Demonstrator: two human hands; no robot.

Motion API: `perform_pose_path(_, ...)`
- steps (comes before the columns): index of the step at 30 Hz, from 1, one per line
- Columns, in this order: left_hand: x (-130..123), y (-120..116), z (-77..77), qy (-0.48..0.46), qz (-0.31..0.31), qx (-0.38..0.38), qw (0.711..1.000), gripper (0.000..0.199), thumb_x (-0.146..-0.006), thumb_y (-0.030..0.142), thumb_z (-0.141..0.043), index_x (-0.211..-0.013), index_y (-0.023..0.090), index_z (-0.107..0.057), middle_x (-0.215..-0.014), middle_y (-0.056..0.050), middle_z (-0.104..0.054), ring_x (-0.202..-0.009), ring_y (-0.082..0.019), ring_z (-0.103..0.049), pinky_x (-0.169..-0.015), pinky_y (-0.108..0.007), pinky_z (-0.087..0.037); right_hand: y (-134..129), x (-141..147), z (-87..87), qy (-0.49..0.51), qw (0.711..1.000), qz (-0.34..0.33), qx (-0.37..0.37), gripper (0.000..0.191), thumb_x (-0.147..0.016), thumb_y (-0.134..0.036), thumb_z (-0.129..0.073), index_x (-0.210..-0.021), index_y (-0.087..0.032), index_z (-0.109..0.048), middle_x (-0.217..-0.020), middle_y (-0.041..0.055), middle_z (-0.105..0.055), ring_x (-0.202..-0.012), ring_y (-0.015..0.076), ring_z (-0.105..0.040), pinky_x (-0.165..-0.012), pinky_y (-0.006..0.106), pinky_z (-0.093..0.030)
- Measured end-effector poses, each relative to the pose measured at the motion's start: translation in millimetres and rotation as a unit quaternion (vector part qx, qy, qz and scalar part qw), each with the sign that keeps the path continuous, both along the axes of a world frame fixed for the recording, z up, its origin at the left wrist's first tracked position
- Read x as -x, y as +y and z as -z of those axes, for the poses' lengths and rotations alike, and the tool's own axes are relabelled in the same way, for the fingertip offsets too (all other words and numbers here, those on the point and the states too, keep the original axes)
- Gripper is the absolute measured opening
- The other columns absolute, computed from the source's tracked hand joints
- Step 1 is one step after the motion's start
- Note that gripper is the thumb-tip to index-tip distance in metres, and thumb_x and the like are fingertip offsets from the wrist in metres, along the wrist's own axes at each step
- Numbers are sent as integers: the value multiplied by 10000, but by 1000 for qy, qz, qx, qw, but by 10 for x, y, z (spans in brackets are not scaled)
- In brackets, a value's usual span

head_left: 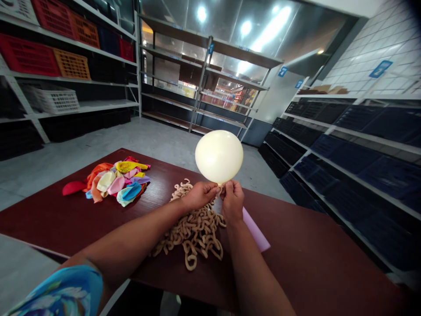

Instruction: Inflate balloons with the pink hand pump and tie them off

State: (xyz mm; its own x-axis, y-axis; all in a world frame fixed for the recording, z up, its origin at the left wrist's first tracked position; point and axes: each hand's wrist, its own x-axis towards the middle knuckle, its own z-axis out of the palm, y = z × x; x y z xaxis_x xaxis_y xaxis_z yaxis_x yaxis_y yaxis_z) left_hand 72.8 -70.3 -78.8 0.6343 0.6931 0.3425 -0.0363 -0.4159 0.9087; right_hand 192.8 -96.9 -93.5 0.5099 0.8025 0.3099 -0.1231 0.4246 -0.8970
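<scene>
An inflated pale yellow balloon stands upright above the table, its neck pointing down between my hands. My left hand is closed in a pinch at the left side of the neck. From the right, my right hand pinches the same neck, fingers pressed together. Exactly how the neck is folded or tied is hidden by the fingers. Below my hands lies a heap of tan, curled, rope-like pieces. A lilac flat strip lies on the table, partly behind my right forearm.
A pile of uninflated balloons in many colours lies at the left of the dark red table. Shelving with red crates and a white basket stands left. Metal racks are behind; dark bins fill shelves at right.
</scene>
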Motion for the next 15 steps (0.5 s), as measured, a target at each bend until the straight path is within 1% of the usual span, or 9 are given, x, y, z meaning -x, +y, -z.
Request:
perform_pose_path(3, -10, -11, 6, 15, 13, 19, 1000, 348, -847, 439, -406, -665, 149, -473, -527, 44, -437, -483, -63, -374, -486, -193, -314, 18, -15, 37, -7, 1000, 25, 8, 204, -788, -388, -525, -780, -203, -440, -549, -86, -430, -458, 56, -378, -448, 192, -309)
perform_pose_path(6, -22, -33, 0, 14, 46, 49, 998, 346, -837, 453, -417, -671, 152, -456, -511, 51, -426, -460, -58, -356, -465, -195, -299, 36, -35, 77, -40, 995, 78, 37, 223, -778, -414, -512, -777, -200, -450, -577, -75, -441, -492, 67, -403, -480, 209, -336)
perform_pose_path(8, -31, -57, -13, 5, 67, 67, 995, 337, -826, 458, -437, -685, 153, -452, -498, 57, -416, -444, -55, -345, -444, -196, -280, 44, -48, 98, -64, 991, 102, 49, 230, -773, -422, -507, -768, -197, -460, -595, -65, -451, -519, 75, -414, -506, 219, -349)
perform_pose_path(11, -45, -88, -32, -7, 84, 89, 993, 320, -802, 460, -481, -722, 151, -465, -477, 62, -417, -418, -53, -337, -417, -195, -259, 48, -61, 115, -79, 990, 107, 51, 228, -775, -425, -500, -763, -200, -465, -618, -54, -458, -545, 84, -416, -524, 226, -355)
perform_pose_path(15, -55, -95, -38, -15, 90, 130, 987, 322, -776, 474, -517, -764, 154, -481, -455, 71, -405, -388, -45, -323, -392, -189, -238, 42, -52, 124, -76, 992, 84, 47, 232, -779, -438, -496, -771, -209, -462, -617, -51, -451, -534, 88, -402, -499, 227, -343)
